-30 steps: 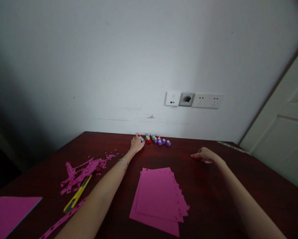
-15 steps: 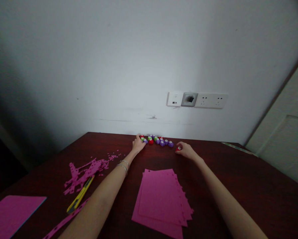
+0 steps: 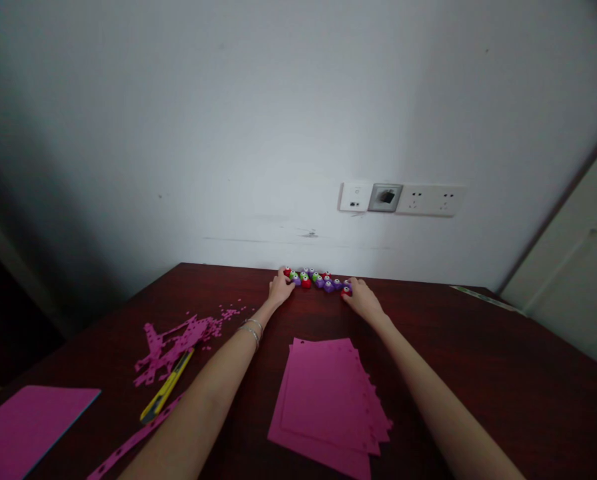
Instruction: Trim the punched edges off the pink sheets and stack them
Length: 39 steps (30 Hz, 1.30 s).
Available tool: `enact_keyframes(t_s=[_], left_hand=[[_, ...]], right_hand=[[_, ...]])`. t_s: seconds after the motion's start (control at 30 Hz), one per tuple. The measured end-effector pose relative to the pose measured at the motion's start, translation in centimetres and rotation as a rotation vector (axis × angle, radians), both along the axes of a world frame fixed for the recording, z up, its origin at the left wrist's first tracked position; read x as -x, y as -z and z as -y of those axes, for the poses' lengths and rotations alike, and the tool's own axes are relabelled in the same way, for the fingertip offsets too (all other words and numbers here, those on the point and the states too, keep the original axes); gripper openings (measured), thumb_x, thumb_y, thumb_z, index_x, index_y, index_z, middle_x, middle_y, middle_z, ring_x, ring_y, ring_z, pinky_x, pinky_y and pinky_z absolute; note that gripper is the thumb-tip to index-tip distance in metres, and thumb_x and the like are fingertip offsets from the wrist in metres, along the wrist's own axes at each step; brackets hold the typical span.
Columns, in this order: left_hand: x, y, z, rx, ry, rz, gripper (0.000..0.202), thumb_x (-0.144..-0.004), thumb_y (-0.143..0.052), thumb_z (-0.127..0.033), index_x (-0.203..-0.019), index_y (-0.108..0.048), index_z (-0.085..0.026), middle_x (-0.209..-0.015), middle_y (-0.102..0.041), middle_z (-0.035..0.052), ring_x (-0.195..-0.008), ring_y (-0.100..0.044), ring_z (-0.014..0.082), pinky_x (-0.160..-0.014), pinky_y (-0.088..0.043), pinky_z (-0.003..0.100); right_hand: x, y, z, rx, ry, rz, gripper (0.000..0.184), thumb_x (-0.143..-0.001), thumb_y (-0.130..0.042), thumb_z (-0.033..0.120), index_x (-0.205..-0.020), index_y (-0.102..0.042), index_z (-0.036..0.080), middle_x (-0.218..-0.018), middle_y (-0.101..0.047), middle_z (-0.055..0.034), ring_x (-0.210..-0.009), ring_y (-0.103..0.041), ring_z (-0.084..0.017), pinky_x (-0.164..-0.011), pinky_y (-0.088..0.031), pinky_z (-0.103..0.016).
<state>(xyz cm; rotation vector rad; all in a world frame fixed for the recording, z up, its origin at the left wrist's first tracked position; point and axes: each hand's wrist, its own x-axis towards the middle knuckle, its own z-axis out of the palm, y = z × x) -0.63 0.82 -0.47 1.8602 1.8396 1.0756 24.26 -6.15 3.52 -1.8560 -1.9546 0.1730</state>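
Note:
Small red, green and purple pieces with white, eye-like tops, such as a purple piece and a red piece, sit close together at the table's back edge. My left hand is at the left end of the group, thumb and index finger apart around the outermost pieces, touching them. At the right end, my right hand grips a red eye-topped piece between its fingers. A purple piece just behind it is partly hidden by those fingers.
Pink punched sheets lie stacked in front of me. To the left are pink scraps, a yellow utility knife, a punched strip and another pink sheet. Wall sockets are above the table; a thin strip lies back right.
My right hand has moved left with the red piece, bringing it up against the right end of the group. My left hand stays at the left end. The view has shifted slightly.

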Motion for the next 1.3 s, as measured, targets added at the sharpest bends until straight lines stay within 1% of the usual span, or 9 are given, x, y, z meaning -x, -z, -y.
enact_keyframes(t_s=[0.1, 0.27, 0.33, 0.43, 0.57, 0.73, 0.9, 1.1, 1.3], left_hand=[[0.3, -0.5, 0.3, -0.005, -0.035, 0.075, 0.038, -0.08, -0.052, -0.018, -0.118, -0.05, -0.018, -0.098, -0.066, 0.0049, -0.096, -0.058, 0.0167, -0.087, -0.041, 0.029], [1.1, -1.4, 1.8, 0.077, 0.032, 0.15, 0.022, -0.09, -0.045, -0.026, -0.105, -0.057, -0.016, -0.106, -0.06, 0.0076, -0.097, -0.057, 0.0169, -0.085, -0.046, 0.034], [1.2, -2.0, 2.8, 0.148, 0.103, 0.141, 0.024, -0.089, -0.049, -0.031, -0.104, -0.057, -0.014, -0.103, -0.06, 0.0073, -0.09, -0.059, 0.016, -0.079, -0.049, 0.035], [0.9, -3.1, 4.7, 0.243, 0.235, 0.084, 0.019, -0.086, -0.05, -0.024, -0.092, -0.063, -0.012, -0.088, -0.065, 0.0072, -0.078, -0.061, 0.0145, -0.07, -0.049, 0.027], [0.1, -4.9, 8.1, 0.356, 0.49, -0.043, 0.013, -0.069, -0.06, -0.02, -0.076, -0.069, -0.014, -0.067, -0.066, 0.0015, -0.065, -0.06, 0.0137, -0.06, -0.046, 0.022], [-0.2, -6.0, 12.1, 0.377, 0.694, -0.178, 0.012, -0.057, -0.066, -0.017, -0.068, -0.07, -0.017, -0.065, -0.067, -0.0009, -0.063, -0.059, 0.0121, -0.059, -0.042, 0.019], [0.6, -5.5, 14.6, 0.333, 0.715, -0.244, 0.017, -0.06, -0.062, -0.017, -0.074, -0.07, -0.016, -0.066, -0.066, 0.0009, -0.061, -0.057, 0.0126, -0.057, -0.04, 0.02], [1.7, -4.5, 15.4, 0.314, 0.704, -0.259, 0.023, -0.062, -0.057, -0.017, -0.082, -0.07, -0.016, -0.07, -0.067, 0.0017, -0.062, -0.058, 0.0131, -0.058, -0.042, 0.02], [2.0, -5.3, 16.1, 0.304, 0.688, -0.31, 0.026, -0.062, -0.062, -0.02, -0.087, -0.069, -0.015, -0.075, -0.067, 0.0027, -0.065, -0.059, 0.0142, -0.058, -0.042, 0.021]], right_hand=[[-0.2, -0.7, 1.9, 0.015, -0.056, 0.007, 0.026, -0.083, -0.052, 0.021, -0.107, -0.056, 0.013, -0.112, -0.055, -0.016, -0.099, -0.056, -0.024, -0.082, -0.041, -0.032], [-0.9, -1.1, 6.4, 0.151, -0.262, -0.036, 0.013, -0.074, -0.057, 0.016, -0.084, -0.065, 0.017, -0.086, -0.066, -0.0051, -0.079, -0.061, -0.016, -0.071, -0.043, -0.023], [-1.2, -1.0, 8.2, 0.205, -0.318, -0.068, 0.016, -0.074, -0.058, 0.02, -0.088, -0.065, 0.016, -0.082, -0.067, -0.0038, -0.072, -0.061, -0.014, -0.065, -0.044, -0.022], [-1.5, -0.9, 10.7, 0.257, -0.369, -0.095, 0.031, -0.072, -0.062, 0.03, -0.099, -0.063, 0.014, -0.085, -0.067, -0.0048, -0.069, -0.061, -0.014, -0.062, -0.045, -0.022], [-1.3, -0.9, 12.7, 0.259, -0.405, -0.074, 0.053, -0.064, -0.069, 0.04, -0.108, -0.06, 0.012, -0.093, -0.063, -0.0082, -0.079, -0.06, -0.018, -0.069, -0.045, -0.026], [-0.6, -0.9, 13.4, 0.243, -0.407, -0.027, 0.044, -0.058, -0.073, 0.04, -0.093, -0.064, 0.016, -0.094, -0.06, -0.008, -0.085, -0.056, -0.021, -0.073, -0.043, -0.028], [-0.2, -0.8, 13.2, 0.262, -0.375, -0.034, 0.038, -0.056, -0.075, 0.035, -0.087, -0.062, 0.016, -0.088, -0.062, -0.0064, -0.079, -0.056, -0.019, -0.068, -0.043, -0.026], [0.1, -1.0, 13.3, 0.267, -0.338, -0.114, 0.035, -0.052, -0.077, 0.028, -0.08, -0.06, 0.017, -0.087, -0.062, -0.0052, -0.079, -0.056, -0.019, -0.068, -0.043, -0.027], [-1.1, -1.8, 13.3, 0.325, -0.294, -0.345, 0.012, -0.067, -0.064, 0.023, -0.071, -0.056, 0.016, -0.07, -0.059, 0.0002, -0.066, -0.057, -0.013, -0.061, -0.047, -0.025]])
